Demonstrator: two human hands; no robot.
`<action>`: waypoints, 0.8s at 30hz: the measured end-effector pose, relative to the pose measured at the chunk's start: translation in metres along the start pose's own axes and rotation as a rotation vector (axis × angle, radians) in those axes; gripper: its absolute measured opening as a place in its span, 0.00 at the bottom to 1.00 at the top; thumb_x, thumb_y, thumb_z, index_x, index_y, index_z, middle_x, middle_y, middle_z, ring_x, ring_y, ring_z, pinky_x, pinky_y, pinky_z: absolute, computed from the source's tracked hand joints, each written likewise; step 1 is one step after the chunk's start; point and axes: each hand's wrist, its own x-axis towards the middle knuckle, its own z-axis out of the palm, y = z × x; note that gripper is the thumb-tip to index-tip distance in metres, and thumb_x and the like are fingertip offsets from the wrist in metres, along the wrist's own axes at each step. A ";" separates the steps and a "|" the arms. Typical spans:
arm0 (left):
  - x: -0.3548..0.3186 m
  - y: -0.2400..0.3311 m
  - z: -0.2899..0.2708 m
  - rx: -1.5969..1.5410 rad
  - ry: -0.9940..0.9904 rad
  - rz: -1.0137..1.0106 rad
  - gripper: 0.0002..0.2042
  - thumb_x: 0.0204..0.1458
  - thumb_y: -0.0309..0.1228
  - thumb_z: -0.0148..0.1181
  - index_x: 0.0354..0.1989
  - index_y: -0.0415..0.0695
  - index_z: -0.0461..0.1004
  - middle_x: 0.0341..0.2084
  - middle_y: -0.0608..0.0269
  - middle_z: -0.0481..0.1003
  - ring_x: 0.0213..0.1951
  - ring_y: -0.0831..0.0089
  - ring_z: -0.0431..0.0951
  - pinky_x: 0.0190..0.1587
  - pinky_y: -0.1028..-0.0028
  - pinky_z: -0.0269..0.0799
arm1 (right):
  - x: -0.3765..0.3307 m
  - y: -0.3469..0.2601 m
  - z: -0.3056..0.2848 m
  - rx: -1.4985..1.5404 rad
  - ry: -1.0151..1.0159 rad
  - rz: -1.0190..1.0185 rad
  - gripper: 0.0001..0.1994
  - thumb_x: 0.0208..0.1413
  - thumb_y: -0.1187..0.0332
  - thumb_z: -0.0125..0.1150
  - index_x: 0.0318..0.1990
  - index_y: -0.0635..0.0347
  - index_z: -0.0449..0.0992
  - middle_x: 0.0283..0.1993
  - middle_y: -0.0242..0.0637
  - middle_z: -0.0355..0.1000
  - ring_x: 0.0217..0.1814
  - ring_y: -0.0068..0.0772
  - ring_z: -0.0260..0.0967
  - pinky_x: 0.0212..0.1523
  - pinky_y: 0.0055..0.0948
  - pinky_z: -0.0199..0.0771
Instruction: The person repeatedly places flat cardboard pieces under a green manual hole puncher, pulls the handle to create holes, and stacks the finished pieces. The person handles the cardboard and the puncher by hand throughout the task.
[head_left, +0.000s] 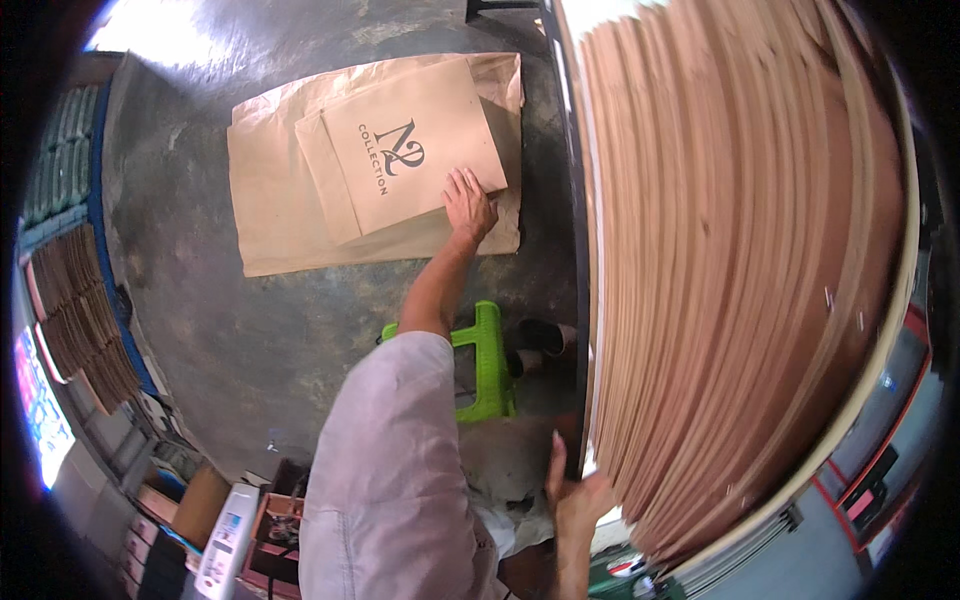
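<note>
Left hand (468,205): open, fingers spread flat on the lower right corner of the top paper bag (405,150), upper centre of frame.
Paper bag: on a brown paper sheet (270,200) on the floor (250,330).
Right hand (575,495): open, touching the edge of the tall cardboard stack (740,270), lower right.
Green stool (487,365): centre, below the left arm.

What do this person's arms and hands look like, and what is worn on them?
Both hands are bare: no gloves, rings or watch show. The left hand ends a bare forearm coming out of a loose, pale grey short sleeve that stops near the elbow. Of the right hand only the hand and wrist show, uncovered.
</note>
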 end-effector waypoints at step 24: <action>0.087 -0.016 0.082 0.398 -0.144 0.284 0.23 0.64 0.33 0.45 0.55 0.20 0.71 0.45 0.17 0.75 0.48 0.23 0.78 0.46 0.33 0.79 | 0.031 -0.032 0.009 0.131 -0.023 -0.016 0.22 0.56 0.58 0.75 0.47 0.72 0.81 0.43 0.54 0.81 0.39 0.57 0.81 0.40 0.45 0.81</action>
